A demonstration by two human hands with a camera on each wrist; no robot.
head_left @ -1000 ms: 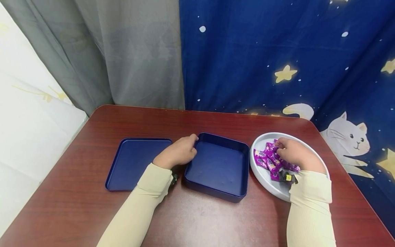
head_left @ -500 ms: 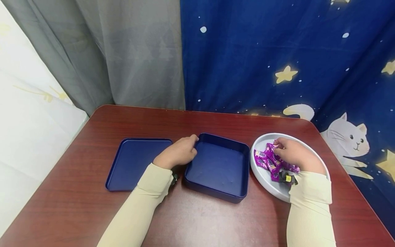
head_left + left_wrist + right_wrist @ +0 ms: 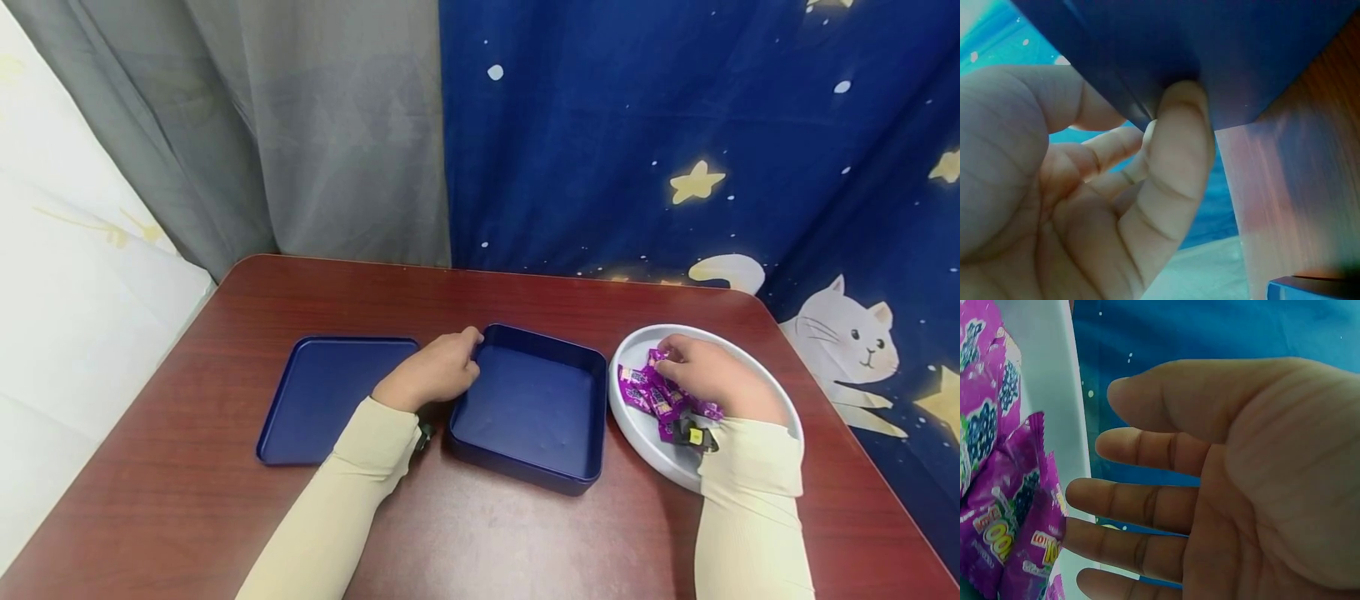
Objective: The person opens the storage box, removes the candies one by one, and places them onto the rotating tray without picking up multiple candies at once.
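Observation:
A square navy-blue box point(image 3: 532, 408) stands without its cover at mid-table, nothing inside it. My left hand point(image 3: 433, 368) holds the box's far left corner; in the left wrist view, bent fingers point(image 3: 1175, 150) press its outer wall with the thumb at the other side of the corner. To the right, a round white tray point(image 3: 663, 468) bears several purple candy packets point(image 3: 654, 398) with grape pictures. Over the tray hovers my right hand point(image 3: 708, 375). In the right wrist view its fingers point(image 3: 1141, 500) are spread and fairly straight beside the packets point(image 3: 997, 469), holding nothing.
A flat navy-blue lid point(image 3: 330, 392) lies left of the box, partly behind the left forearm. The tray sits close against the box's right side. Curtains point(image 3: 345, 133) hang behind the far edge of the brown table point(image 3: 480, 542).
My right hand has shifted slightly left over the candy packets, leaving fewer visible near its fingertips. The left hand and the box stay where they were.

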